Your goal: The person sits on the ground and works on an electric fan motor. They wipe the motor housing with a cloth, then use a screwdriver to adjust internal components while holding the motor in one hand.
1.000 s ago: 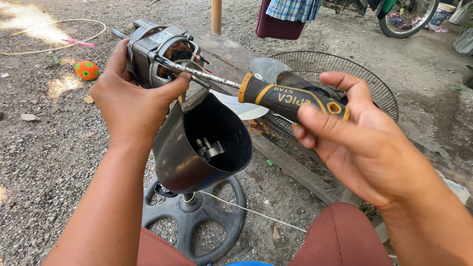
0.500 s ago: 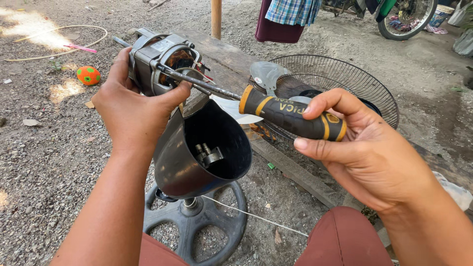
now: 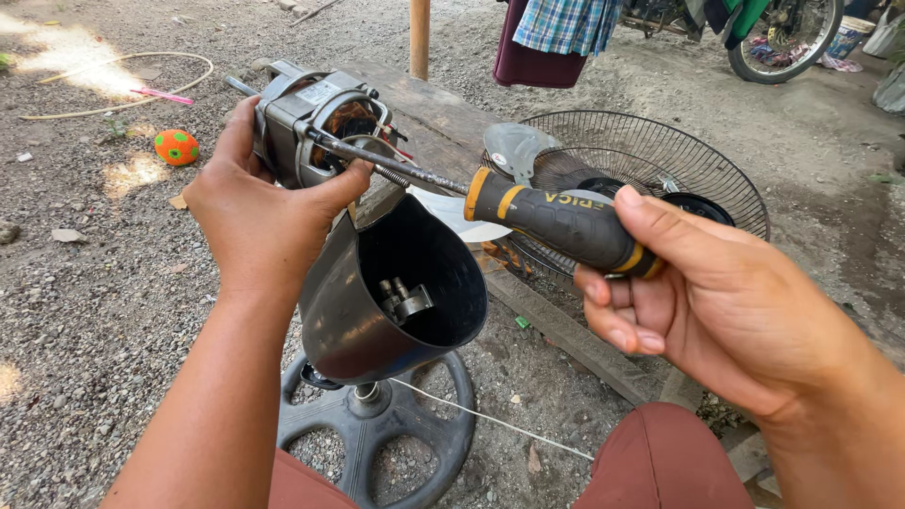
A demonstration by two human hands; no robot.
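Note:
My left hand (image 3: pixel 259 212) grips a grey metal fan motor (image 3: pixel 316 118) with copper windings, held up over the gravel. My right hand (image 3: pixel 716 302) holds a screwdriver (image 3: pixel 556 221) by its black and orange handle; its steel shaft runs left and the tip meets the motor's front face beside my left thumb. Just below the motor sits the fan's black rear housing cup (image 3: pixel 396 292), open toward me, with a small metal bracket inside. The cup stands on a short post over the round black fan base (image 3: pixel 377 434).
A wire fan guard (image 3: pixel 679 174) and grey fan blade (image 3: pixel 518 146) lie on a wooden plank (image 3: pixel 566 330) to the right. An orange ball (image 3: pixel 176 146) and a hose lie on the gravel at left. A wooden post, hanging clothes and a motorbike wheel stand behind.
My right hand has slid back along the screwdriver handle and dropped slightly lower. The motor stays in my left hand with the tip still against it.

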